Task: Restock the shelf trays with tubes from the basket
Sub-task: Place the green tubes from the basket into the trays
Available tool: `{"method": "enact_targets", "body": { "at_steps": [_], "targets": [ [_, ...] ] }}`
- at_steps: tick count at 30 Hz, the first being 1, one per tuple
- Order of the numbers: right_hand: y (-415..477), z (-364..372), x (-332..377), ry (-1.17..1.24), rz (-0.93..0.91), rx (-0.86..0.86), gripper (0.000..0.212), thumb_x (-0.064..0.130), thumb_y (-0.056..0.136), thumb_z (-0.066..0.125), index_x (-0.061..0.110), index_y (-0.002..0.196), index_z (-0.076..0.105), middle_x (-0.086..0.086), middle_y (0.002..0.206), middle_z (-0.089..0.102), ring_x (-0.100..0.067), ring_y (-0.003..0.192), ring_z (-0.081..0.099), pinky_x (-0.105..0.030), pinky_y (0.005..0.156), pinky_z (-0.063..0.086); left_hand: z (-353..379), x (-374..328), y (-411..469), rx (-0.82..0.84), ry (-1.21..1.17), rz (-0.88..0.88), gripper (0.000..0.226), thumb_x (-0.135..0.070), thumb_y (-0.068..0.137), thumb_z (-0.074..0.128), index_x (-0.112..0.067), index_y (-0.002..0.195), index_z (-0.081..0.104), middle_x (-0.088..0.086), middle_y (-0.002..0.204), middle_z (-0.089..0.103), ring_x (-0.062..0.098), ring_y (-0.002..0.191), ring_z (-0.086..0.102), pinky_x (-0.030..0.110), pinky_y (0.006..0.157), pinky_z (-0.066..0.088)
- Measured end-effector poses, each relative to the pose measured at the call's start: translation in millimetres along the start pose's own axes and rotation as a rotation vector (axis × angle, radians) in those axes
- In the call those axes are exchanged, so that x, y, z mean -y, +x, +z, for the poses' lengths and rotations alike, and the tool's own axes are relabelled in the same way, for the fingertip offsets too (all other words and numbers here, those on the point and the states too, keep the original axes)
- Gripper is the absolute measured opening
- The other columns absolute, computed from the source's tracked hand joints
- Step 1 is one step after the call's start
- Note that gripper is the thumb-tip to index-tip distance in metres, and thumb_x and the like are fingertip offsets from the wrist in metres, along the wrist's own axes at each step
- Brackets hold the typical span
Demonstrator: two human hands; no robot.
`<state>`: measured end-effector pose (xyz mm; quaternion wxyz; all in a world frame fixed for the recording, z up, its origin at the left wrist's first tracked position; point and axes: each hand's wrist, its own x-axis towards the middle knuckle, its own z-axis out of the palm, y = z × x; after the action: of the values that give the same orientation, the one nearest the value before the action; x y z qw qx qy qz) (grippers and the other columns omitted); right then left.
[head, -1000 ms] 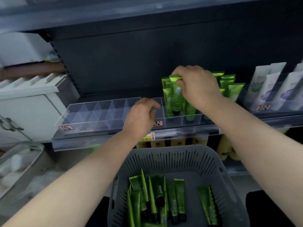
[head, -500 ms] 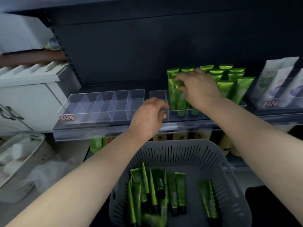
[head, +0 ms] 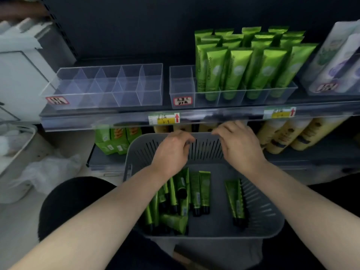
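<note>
Green tubes (head: pixel 200 191): loose pile lying flat on the basket (head: pixel 270 209) floor, below both sets of fingers and nearer the body. A separate pair lies off to the right of the pile, under the right wrist.

Left hand (head: pixel 171 152) and right hand (head: pixel 239 147) hover side by side over the basket's far wall, not touching each other. Fingers on both are loosely curled with nothing visible in either, so no tube is gripped.

Status:
- Above and beyond the right fingers, the right shelf tray (head: pixel 288 88) is mostly filled. Stocked tubes (head: pixel 237 71) stand upright, caps down, several rows deep.
- Its leftmost column (head: pixel 181 84), straight above the left fingers, is bare.
- Up and left of the left fingers, the second clear tray (head: pixel 109 86) has every compartment empty.

Estimate: under halfway. One tray is nearly done; one column plus a whole tray are left. Roughly a dozen tubes remain in the basket, which may not cover all the open slots. The count is unclear where they overlap.

Next, my guess: reach down for another tube and fill the bare column first.
</note>
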<state>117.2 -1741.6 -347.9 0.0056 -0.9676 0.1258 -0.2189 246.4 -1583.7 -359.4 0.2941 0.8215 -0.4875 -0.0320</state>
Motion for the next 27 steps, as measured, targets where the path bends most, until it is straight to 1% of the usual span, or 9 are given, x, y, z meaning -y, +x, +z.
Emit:
{"method": "enact_targets", "body": {
  "at_steps": [2,7,10,14,17,21,23,25,27],
  "targets": [
    [-18,19,-7,-0.019,0.041,0.198,0.038,-0.002,0.070,0.070,0.020,0.101,0.068,-0.003,0.099,0.065,-0.028,0.094,0.057,-0.036,0.071,0.047,16,4,-14,0.073,-0.010,-0.040,0.024,-0.005,0.090,0.055,-0.013,0.111,0.065,0.002,0.112,0.063,0.017,0.109,0.055,0.028,0.094,0.045],
    [-54,52,-20,-0.103,0.173,0.721,0.048,-0.001,0.083,0.050,0.021,0.126,0.055,-0.004,0.124,0.054,-0.024,0.119,0.044,-0.036,0.093,0.044,45,17,-38,0.231,-0.001,-0.121,0.026,-0.006,0.093,0.051,-0.012,0.115,0.063,0.004,0.117,0.060,0.020,0.113,0.053,0.034,0.094,0.047],
    [-68,74,-20,-0.141,0.207,0.901,0.047,-0.003,0.088,0.044,0.010,0.134,0.049,-0.013,0.130,0.052,-0.029,0.121,0.045,-0.037,0.096,0.045,52,23,-41,0.272,0.026,-0.166,0.027,-0.008,0.094,0.052,-0.012,0.118,0.061,0.004,0.119,0.059,0.020,0.114,0.052,0.034,0.093,0.047],
    [-75,97,-22,-0.155,0.309,1.094,0.038,0.002,0.096,0.036,-0.002,0.132,0.047,-0.019,0.134,0.049,-0.032,0.122,0.047,-0.036,0.101,0.042,56,25,-39,0.302,0.005,-0.163,0.027,-0.007,0.094,0.050,-0.010,0.120,0.060,0.006,0.120,0.058,0.022,0.113,0.052,0.037,0.092,0.048],
    [-73,105,-24,-0.163,0.315,1.154,0.033,0.007,0.097,0.037,-0.002,0.123,0.055,-0.022,0.127,0.054,-0.035,0.119,0.051,-0.036,0.096,0.041,60,26,-38,0.305,-0.003,-0.154,0.028,-0.006,0.093,0.051,-0.011,0.119,0.060,0.005,0.120,0.058,0.020,0.114,0.052,0.035,0.095,0.046],
    [-67,98,-20,-0.138,0.280,1.274,0.033,0.009,0.098,0.040,0.001,0.126,0.054,-0.018,0.131,0.052,-0.032,0.121,0.049,-0.036,0.100,0.038,62,25,-39,0.311,-0.021,-0.139,0.027,-0.006,0.093,0.052,-0.012,0.118,0.061,0.003,0.120,0.058,0.019,0.114,0.053,0.032,0.096,0.047],
    [-62,86,-13,-0.140,0.202,1.448,0.024,0.008,0.097,0.044,0.004,0.116,0.057,-0.011,0.110,0.058,-0.023,0.098,0.058,-0.032,0.087,0.045,62,25,-39,0.309,-0.025,-0.139,0.027,-0.007,0.094,0.051,-0.013,0.118,0.061,0.003,0.121,0.058,0.018,0.114,0.053,0.032,0.096,0.047],
    [-61,78,-8,-0.185,0.111,1.573,0.010,0.009,0.094,0.049,0.013,0.088,0.056,-0.002,0.078,0.048,-0.013,0.065,0.046,-0.027,0.061,0.043,61,23,-39,0.308,-0.032,-0.140,0.027,-0.007,0.094,0.051,-0.013,0.118,0.061,0.002,0.122,0.058,0.017,0.115,0.052,0.031,0.096,0.047],
    [-64,72,-4,-0.282,-0.028,1.621,0.011,0.013,0.094,0.052,0.017,0.083,0.051,0.001,0.073,0.041,-0.012,0.062,0.041,-0.026,0.058,0.039,62,22,-38,0.304,-0.038,-0.135,0.026,-0.007,0.094,0.051,-0.013,0.118,0.061,0.002,0.121,0.058,0.017,0.115,0.052,0.032,0.096,0.046]
  ]
}}
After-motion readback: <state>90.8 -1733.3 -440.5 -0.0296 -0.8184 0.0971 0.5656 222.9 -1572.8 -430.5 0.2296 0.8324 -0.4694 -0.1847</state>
